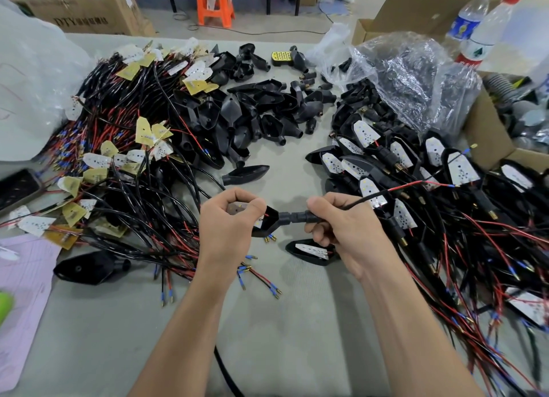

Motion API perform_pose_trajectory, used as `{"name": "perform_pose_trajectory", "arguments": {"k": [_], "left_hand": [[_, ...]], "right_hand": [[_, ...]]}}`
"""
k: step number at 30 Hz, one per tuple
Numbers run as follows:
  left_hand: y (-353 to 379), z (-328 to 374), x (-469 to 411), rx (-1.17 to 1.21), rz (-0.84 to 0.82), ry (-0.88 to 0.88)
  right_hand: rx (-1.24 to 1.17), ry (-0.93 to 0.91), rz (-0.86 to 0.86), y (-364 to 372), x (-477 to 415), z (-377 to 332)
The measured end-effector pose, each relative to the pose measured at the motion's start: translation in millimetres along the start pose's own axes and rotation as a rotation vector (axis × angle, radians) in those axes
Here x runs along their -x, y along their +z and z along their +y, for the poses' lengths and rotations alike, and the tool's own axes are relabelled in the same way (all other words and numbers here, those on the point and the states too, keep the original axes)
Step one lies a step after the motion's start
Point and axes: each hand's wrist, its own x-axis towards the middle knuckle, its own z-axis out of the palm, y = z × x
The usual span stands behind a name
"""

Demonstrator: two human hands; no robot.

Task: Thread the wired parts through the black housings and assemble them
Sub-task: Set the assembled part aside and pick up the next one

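Nearest, the left hand [228, 227] and right hand [344, 233] meet above the grey table [297, 322]. Left of the left fingers sprawls a pile of wired parts [124, 147]. Beyond both sets of knuckles lies a heap of empty housings [252, 111], and right of the right fingers lie finished units [416, 164]. Left fingers curl tight round the wide end of one black housing [267, 222], its stem bridging the gap to the right fingers. Right thumb and forefinger pinch the wire [395, 189] emerging from that stem, which trails up and rightward.
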Motion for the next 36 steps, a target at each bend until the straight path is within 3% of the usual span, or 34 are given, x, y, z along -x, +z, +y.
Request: {"name": "perform_pose_trajectory", "arguments": {"k": [7,14,24,29,36], "left_hand": [[3.4,3.4,7.3,-0.073,0.028,0.199],[10.3,-5.3,7.9,0.034,0.036,0.110],[9.4,-1.6,7.0,0.006,0.033,0.160],[10.4,0.7,10.9,0.298,-0.029,0.054],[21.0,1.7,13.9,0.266,-0.075,0.000]], "right_hand": [[-0.019,0.044,-0.011,7.8,-0.6,3.4],[-0.063,0.005,0.043,20.9,4.8,12.1],[-0.150,0.001,0.173,33.9,6.6,19.9],[-0.230,0.004,0.285,25.0,6.7,12.5],[-0.222,-0.022,0.275,25.8,11.1,10.7]]}}
